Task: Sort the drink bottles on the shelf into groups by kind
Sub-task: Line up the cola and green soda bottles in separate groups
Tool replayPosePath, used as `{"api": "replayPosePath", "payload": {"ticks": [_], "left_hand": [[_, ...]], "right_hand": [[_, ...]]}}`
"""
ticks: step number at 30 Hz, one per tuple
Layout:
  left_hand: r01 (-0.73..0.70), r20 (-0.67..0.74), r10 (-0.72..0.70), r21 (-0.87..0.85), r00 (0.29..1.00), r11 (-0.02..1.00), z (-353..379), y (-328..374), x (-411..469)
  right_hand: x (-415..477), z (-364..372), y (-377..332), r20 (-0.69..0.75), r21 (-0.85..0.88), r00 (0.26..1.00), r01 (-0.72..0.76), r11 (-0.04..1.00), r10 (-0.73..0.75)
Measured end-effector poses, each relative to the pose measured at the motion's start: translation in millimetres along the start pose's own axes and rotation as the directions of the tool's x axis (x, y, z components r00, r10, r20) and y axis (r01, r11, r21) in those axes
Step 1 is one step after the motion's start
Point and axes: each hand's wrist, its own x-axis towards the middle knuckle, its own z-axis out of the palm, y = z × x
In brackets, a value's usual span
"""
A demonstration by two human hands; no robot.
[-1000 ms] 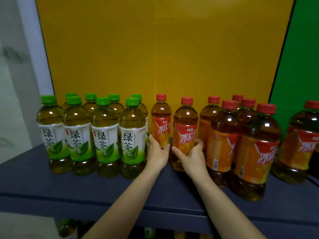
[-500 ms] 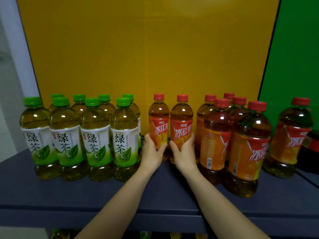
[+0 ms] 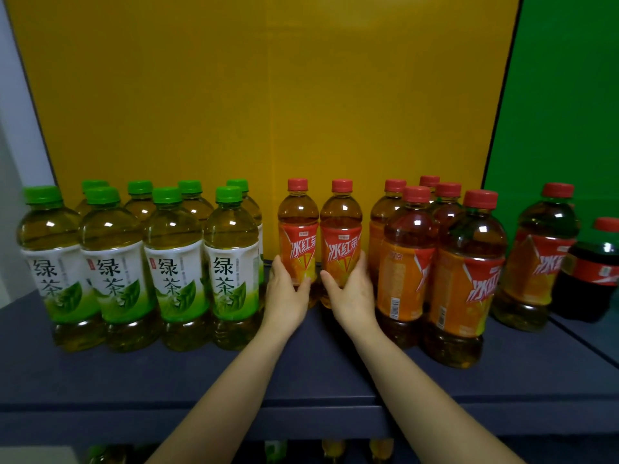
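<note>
**So, one iced red tea in each hand, mid-shelf**

Both arms reach in from the bottom of the view to the middle of the dark blue shelf (image 3: pixel 301 373). The left hand (image 3: pixel 286 293) is wrapped round the lower label of a red-capped tea bottle (image 3: pixel 298 236), fingers up its left side and thumb across the front. The right hand (image 3: pixel 351 293) has the same sort of grip on the second red-capped tea bottle (image 3: pixel 341 242) right next to it, thumb on the left and fingers curled round the right. Those two stand upright side by side, pretty much touching, labels facing out.

Left of them is the green tea group (image 3: pixel 112 262): eight green-capped bottles in two rows of four, packed tight, white-and-green labels forward. The nearest one is just beside the left hand.

Right of the held pair there's a small gap, then the red tea cluster (image 3: pixel 465 279), five bottles bunched up rather than in neat rows, some labels turned sideways. Further right a lone red tea bottle (image 3: pixel 539 262) stands apart in front of the green panel (image 3: pixel 562 95). A dark cola-looking bottle (image 3: pixel 593 279) sits just beside it at the frame edge. Behind the rest of the shelf is a yellow panel (image 3: pixel 268 112). A few more bottles (image 3: pixel 333 450) peek out from the level below, too dark to tell what kind
</note>
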Motion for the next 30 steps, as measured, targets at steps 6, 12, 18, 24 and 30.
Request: {"api": "replayPosePath", "payload": {"ticks": [6,12,18,24,30], "left_hand": [[-0.314,-0.029,0.314,0.008,0.949,0.949,-3.7,17.5,-50.0],[-0.405,0.168,0.412,-0.079,0.895,0.911,31.9,43.5,-73.1],[-0.267,0.2,0.297,-0.165,0.934,0.95,64.1,62.6,-70.2],[-0.235,0.127,0.248,-0.111,0.96,0.966,68.6,69.0,-59.6],[-0.206,0.247,0.272,-0.261,0.93,0.943,37.9,55.9,-56.6]], "right_hand": [[-62.4,-59.2,-13.2,0.244,0.011,0.947,0.214,0.977,-0.211],[-87.0,-134.1,1.8,-0.191,-0.14,0.932,0.283,0.949,-0.307],[-63.7,-162.0,29.4,-0.226,-0.079,0.973,0.018,0.997,-0.036],[-52.9,-160.5,37.6,0.046,0.063,0.997,-0.066,0.996,0.063],[-52.9,-162.3,34.6,0.029,0.092,0.998,-0.063,0.994,0.061]]}}
